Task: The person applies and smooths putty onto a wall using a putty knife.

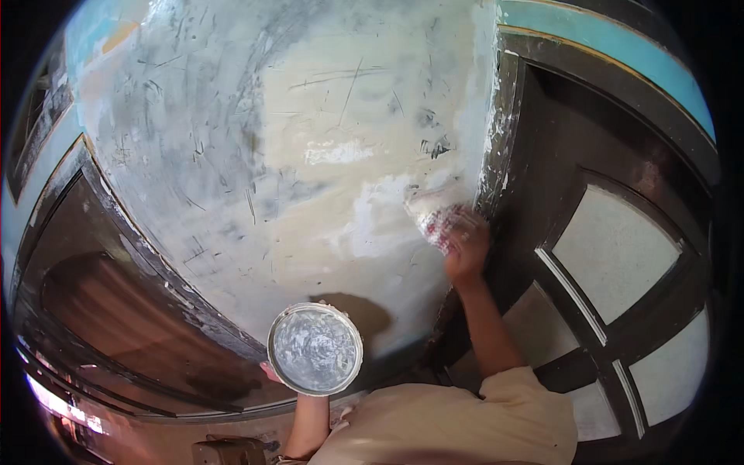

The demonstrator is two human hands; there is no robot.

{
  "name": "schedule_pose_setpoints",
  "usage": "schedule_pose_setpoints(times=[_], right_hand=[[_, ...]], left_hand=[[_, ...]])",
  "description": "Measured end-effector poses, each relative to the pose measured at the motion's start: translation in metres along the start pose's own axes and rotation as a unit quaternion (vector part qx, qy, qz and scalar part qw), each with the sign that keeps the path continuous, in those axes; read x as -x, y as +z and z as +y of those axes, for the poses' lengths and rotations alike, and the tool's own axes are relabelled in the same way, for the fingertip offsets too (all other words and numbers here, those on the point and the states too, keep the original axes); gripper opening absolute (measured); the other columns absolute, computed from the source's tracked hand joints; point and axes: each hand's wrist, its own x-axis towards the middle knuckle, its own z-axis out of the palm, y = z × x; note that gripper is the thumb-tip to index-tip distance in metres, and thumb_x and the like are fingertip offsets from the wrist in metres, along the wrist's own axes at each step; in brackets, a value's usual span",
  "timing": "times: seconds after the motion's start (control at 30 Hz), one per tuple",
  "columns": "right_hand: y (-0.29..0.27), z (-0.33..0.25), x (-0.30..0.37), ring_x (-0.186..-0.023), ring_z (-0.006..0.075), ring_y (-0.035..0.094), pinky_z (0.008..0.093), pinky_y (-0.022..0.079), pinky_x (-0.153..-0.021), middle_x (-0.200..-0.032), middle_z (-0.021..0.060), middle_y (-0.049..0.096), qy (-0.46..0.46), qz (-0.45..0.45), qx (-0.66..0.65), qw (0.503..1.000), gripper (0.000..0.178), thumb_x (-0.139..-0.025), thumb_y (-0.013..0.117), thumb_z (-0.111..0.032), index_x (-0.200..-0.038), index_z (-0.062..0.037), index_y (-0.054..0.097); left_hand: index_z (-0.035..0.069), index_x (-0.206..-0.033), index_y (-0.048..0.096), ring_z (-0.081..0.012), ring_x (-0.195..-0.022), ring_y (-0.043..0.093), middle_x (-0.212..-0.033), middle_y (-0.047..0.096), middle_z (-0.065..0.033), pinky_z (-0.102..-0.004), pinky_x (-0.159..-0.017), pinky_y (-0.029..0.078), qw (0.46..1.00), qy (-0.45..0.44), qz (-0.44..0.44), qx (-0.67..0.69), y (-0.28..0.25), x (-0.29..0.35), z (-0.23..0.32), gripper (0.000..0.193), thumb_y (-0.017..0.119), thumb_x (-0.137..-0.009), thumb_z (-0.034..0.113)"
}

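Observation:
My left hand [270, 372] holds up a round, shallow metal dish [318, 349] from beneath; only some fingertips show at its left rim. White paste is smeared over the inside of the dish. Out to the right, my right hand [468, 252] grips a crumpled white cloth [443, 219] with a red speckled pattern, slightly blurred. That cloth lies against the wall [310, 232], close to the right door frame. Patches of white filler [372, 213] cover the wall to the left of the cloth.
A dark door [558, 178] with pale panels stands at the right, its frame [500, 147] splashed white. At the left is a brown wooden door [116, 310]. Below, near my left forearm, a dark boxy object [229, 451] sits by the floor.

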Motion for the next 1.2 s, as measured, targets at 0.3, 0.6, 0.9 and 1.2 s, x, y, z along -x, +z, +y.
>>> schedule_pose_setpoints(times=[0.3, 0.6, 0.9, 1.2], right_hand=[[0.021, 0.028, 0.006, -0.121, 0.0345, 0.051, 0.0537, 0.033, -0.103, -0.119, 0.0097, 0.060, 0.073, -0.044, 0.073, 0.994, 0.032, -0.073, 0.058, -0.003, -0.101, -0.0148, 0.067], [-0.025, 0.040, 0.041, -0.105, 0.0211, 0.060, 0.0392, 0.043, -0.096, -0.108, 0.0069, 0.063, 0.231, -0.070, -0.057, 0.969, 0.020, -0.086, 0.061, -0.006, -0.106, -0.0076, 0.060], [0.013, 0.069, -0.045, -0.093, 0.0190, 0.063, 0.0322, 0.049, -0.086, -0.103, 0.0125, 0.068, 0.389, -0.030, -0.165, 0.906, 0.031, -0.092, 0.065, -0.016, -0.115, 0.0042, 0.061], [0.001, 0.097, 0.017, -0.105, 0.0140, 0.057, 0.0301, 0.045, -0.094, -0.119, 0.0076, 0.060, 0.458, 0.046, -0.349, 0.817, 0.035, -0.097, 0.057, -0.012, -0.128, 0.0023, 0.052]], left_hand=[[0.018, -0.150, 0.034, -0.0523, -0.138, 0.028, -0.153, 0.027, -0.0260, -0.0670, -0.112, 0.025, 0.998, -0.052, 0.022, -0.013, -0.012, -0.010, -0.028, 0.113, 0.055, -0.064, 0.088], [0.014, -0.150, 0.034, -0.0486, -0.138, 0.031, -0.152, 0.029, -0.0275, -0.0672, -0.111, 0.027, 0.996, -0.045, 0.057, -0.047, -0.019, -0.018, -0.040, 0.114, 0.052, -0.066, 0.089], [0.017, -0.150, 0.035, -0.0463, -0.140, 0.029, -0.154, 0.027, -0.0250, -0.0660, -0.113, 0.025, 0.994, -0.093, 0.023, -0.043, -0.016, -0.033, -0.075, 0.115, 0.054, -0.063, 0.090], [0.017, -0.148, 0.037, -0.0530, -0.134, 0.035, -0.151, 0.032, -0.0253, -0.0689, -0.108, 0.032, 0.994, -0.014, 0.091, -0.056, -0.027, -0.027, -0.090, 0.111, 0.057, -0.064, 0.087]])
